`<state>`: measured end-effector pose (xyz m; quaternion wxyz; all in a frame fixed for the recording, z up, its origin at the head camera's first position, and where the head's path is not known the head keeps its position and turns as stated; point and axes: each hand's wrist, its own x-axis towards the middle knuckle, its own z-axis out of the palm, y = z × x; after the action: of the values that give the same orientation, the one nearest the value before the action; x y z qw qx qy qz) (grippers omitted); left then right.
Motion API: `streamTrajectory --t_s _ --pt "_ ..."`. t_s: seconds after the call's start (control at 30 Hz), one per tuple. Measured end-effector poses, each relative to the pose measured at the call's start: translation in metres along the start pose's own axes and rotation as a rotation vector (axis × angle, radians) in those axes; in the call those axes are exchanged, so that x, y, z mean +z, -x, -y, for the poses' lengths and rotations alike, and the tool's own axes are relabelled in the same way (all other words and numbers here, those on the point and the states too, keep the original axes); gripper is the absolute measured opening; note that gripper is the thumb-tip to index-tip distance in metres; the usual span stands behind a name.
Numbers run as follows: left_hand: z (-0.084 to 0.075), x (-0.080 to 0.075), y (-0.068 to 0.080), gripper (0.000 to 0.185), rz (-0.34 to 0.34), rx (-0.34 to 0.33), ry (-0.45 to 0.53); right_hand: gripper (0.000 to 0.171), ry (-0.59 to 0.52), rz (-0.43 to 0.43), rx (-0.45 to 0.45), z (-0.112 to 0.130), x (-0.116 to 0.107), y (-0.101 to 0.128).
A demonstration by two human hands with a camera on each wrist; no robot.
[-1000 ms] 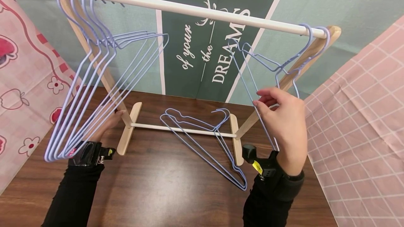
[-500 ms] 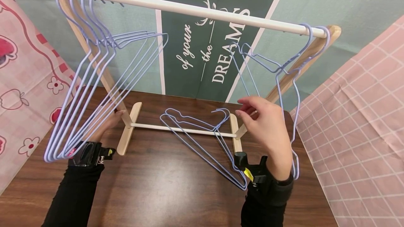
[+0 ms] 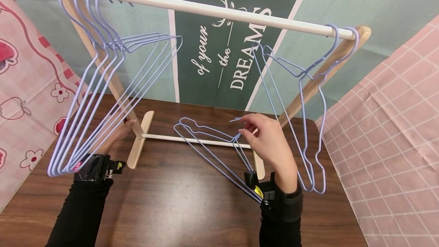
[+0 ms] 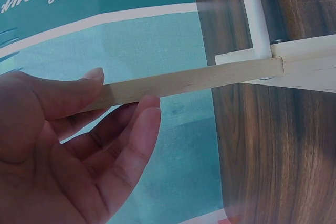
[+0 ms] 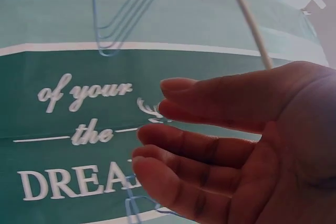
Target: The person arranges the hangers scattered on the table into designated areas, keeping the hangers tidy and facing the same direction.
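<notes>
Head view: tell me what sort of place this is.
Probably a staged indoor set, not a real closet: a small clothes rack on a wooden table, a printed backdrop, pink cloths at the sides.

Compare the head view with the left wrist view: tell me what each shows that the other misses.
Only the head view shows the right hand at the hooks of the hangers lying on the table, the white top rail and the hung hangers.
Only the left wrist view shows the left hand up close: thumb and fingers around the wooden leg, and the screws at its foot joint.
Both show that leg, the white lower bar and the dark table.
</notes>
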<state>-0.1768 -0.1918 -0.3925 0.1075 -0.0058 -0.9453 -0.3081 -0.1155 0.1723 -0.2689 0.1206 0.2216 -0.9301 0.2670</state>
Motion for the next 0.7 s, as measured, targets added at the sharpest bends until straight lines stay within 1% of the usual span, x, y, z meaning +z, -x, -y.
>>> streamTrajectory --t_s 0.23,0.33,0.47,0.6,0.7 --pt "-0.001 0.000 0.000 0.023 0.017 -0.015 0.026 0.018 -0.052 0.071 0.033 -0.015 0.023 -0.003" --pt "-0.001 -0.001 0.001 0.023 0.021 -0.012 0.020 0.017 -0.079 0.119 0.055 -0.022 0.032 -0.004" --pt "-0.001 -0.001 0.001 0.024 0.009 0.000 -0.019 0.014 -0.099 0.184 0.079 -0.033 0.044 -0.004" --pt "0.000 -0.001 0.000 0.025 -0.004 0.011 -0.045 0.013 -0.093 0.241 0.104 -0.047 0.058 -0.005" --pt "0.001 -0.001 0.000 0.024 -0.006 0.018 -0.036 0.013 -0.091 0.288 0.127 -0.058 0.067 -0.006"
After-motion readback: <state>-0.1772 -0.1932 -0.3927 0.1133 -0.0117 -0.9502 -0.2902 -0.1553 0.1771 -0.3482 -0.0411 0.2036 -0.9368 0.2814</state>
